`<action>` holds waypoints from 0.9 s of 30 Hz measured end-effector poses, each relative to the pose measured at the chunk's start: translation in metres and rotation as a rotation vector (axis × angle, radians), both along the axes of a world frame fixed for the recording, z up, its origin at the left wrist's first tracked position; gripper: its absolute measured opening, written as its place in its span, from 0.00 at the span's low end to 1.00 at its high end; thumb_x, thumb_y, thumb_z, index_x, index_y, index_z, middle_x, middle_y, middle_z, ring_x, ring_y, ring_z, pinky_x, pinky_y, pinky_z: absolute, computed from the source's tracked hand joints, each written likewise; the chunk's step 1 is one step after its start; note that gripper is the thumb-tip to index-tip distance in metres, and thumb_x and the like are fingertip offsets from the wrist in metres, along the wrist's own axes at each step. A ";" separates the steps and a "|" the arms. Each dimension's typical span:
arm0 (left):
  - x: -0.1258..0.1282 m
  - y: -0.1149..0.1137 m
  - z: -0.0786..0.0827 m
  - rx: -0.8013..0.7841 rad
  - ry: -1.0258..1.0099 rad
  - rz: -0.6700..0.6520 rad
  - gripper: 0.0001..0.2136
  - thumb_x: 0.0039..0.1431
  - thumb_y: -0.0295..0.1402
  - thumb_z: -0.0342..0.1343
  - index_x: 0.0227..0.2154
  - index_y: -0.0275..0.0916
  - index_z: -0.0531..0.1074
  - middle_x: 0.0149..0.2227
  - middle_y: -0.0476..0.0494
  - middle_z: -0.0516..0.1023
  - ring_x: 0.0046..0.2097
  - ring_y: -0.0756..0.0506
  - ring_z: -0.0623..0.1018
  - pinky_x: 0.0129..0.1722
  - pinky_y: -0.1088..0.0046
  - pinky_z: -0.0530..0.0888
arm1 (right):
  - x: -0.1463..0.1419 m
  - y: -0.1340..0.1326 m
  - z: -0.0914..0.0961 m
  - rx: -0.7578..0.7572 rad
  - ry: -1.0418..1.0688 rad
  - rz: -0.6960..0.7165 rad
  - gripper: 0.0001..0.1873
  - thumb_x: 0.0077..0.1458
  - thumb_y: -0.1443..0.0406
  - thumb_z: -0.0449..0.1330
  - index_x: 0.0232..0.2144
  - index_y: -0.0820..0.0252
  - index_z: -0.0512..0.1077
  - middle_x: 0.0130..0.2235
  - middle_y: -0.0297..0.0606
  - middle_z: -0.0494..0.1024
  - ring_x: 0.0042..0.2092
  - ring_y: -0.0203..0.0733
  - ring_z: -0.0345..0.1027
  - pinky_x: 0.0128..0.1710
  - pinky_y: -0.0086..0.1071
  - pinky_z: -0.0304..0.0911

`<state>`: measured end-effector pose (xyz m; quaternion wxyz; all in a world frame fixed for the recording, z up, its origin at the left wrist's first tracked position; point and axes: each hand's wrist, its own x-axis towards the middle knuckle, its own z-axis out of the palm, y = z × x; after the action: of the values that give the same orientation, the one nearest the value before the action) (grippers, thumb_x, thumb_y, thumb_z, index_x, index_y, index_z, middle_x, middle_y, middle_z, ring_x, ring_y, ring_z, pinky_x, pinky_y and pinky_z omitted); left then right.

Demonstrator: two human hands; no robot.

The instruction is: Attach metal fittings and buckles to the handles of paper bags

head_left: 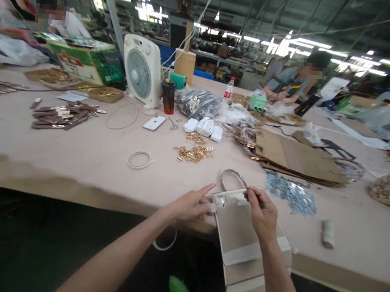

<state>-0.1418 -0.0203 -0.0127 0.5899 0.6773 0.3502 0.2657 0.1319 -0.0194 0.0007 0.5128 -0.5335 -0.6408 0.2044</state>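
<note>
While the right hand (261, 213) is pinching the top edge of a tan paper bag (237, 234) between thumb and fingers, the left hand (190, 204) is lying open against the bag's left side, its fingers stretched out and thumb raised. The bag is resting across the edge of the surface (75, 161) and hanging over it toward the person, with a grey looped handle (231, 171) rising from its top. Loose gold metal fittings (192, 152) are lying beyond the left hand, while a stack of brown paper sheets (300, 159) is sitting beyond the right. Small blue-grey pieces (290, 195) are scattered just beside the bag. Farther along, a co-worker (292, 79) is leaning over the same surface.
</note>
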 end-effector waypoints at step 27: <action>-0.012 -0.002 -0.002 0.139 0.072 0.056 0.06 0.62 0.32 0.55 0.38 0.37 0.75 0.38 0.43 0.81 0.37 0.46 0.82 0.38 0.75 0.77 | -0.075 -0.030 -0.009 -0.033 -0.368 0.411 0.10 0.69 0.68 0.56 0.47 0.53 0.75 0.42 0.40 0.78 0.46 0.45 0.73 0.47 0.37 0.70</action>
<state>-0.1535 -0.0221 -0.0144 0.5207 0.7158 0.3707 0.2813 0.0571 -0.0491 -0.0085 0.3268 -0.4288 -0.8144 0.2145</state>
